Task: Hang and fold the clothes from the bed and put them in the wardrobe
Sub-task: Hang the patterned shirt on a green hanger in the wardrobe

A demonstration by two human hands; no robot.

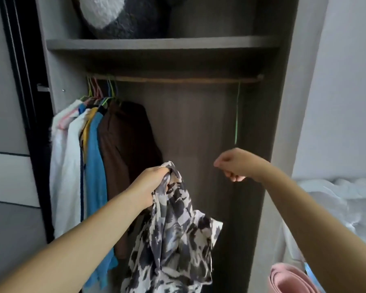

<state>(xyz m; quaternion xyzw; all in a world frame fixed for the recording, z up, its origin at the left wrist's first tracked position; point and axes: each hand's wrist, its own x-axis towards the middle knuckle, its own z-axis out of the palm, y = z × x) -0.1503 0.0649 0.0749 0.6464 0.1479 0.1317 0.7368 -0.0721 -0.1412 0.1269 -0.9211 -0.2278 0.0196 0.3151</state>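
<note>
Two bare arms reach into the open wardrobe [283, 102]: the left hand [154, 182] clutches a thin, crumpled black-and-white patterned garment [173, 240] below the rail [178, 79]. Right of the garment, the right hand [235, 163] is curled, empty, under a hanging green hanger [237, 119].

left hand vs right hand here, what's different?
The left hand grips the bunched top of the patterned black-and-white garment, fingers curled round the cloth; the right hand has curled fingers but holds nothing visible. The left hand is lower and nearer the hung clothes; the right hand sits higher, just under the green hanger. Both are raised in front of the open wardrobe.
</note>
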